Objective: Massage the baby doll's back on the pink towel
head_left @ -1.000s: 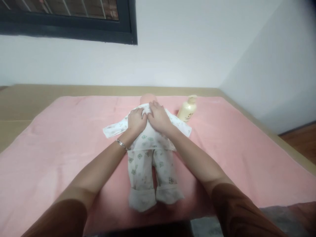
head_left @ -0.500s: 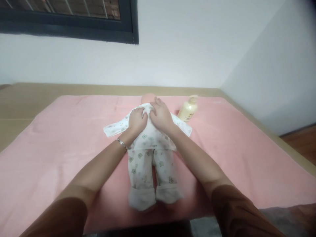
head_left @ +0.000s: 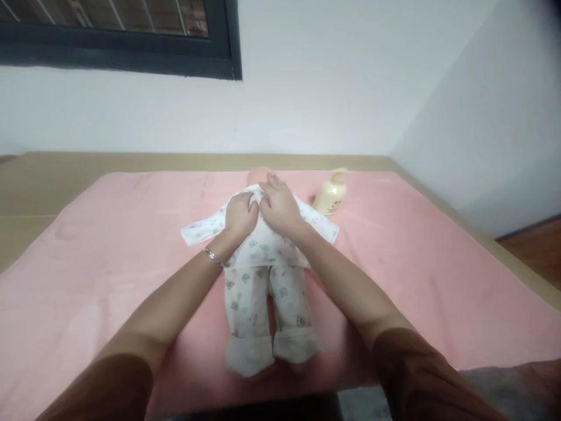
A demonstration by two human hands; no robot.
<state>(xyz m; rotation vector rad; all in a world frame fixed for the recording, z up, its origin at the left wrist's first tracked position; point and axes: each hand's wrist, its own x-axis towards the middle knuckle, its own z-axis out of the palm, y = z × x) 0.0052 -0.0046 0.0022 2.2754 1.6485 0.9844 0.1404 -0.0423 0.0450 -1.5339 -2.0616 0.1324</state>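
Note:
A baby doll in a white printed top [head_left: 263, 242] and matching trousers [head_left: 248, 301] lies stretched out, its head away from me. Its bald head [head_left: 258, 174] shows only in part beyond my hands. On the left of the doll's upper body lies my left hand [head_left: 240, 213], open, its thumb apart and its fingertips partly hidden. My right hand [head_left: 281, 204] rests flat on the other side, fingers stretched toward the neck and head. The thumbs nearly meet in the middle. Whether the doll's chest or back faces up, I cannot tell.
Beyond the doll's right-hand sleeve stands a pale yellow pump bottle [head_left: 331, 196]. A pink blanket [head_left: 131, 251] covers most of the tan surface [head_left: 65, 172]. Behind are a white wall [head_left: 328, 88] and a dark window frame [head_left: 223, 55].
The whole view has shifted slightly left. My right hand has slid a little inward on the doll's upper body; my left hand stays about where it was.

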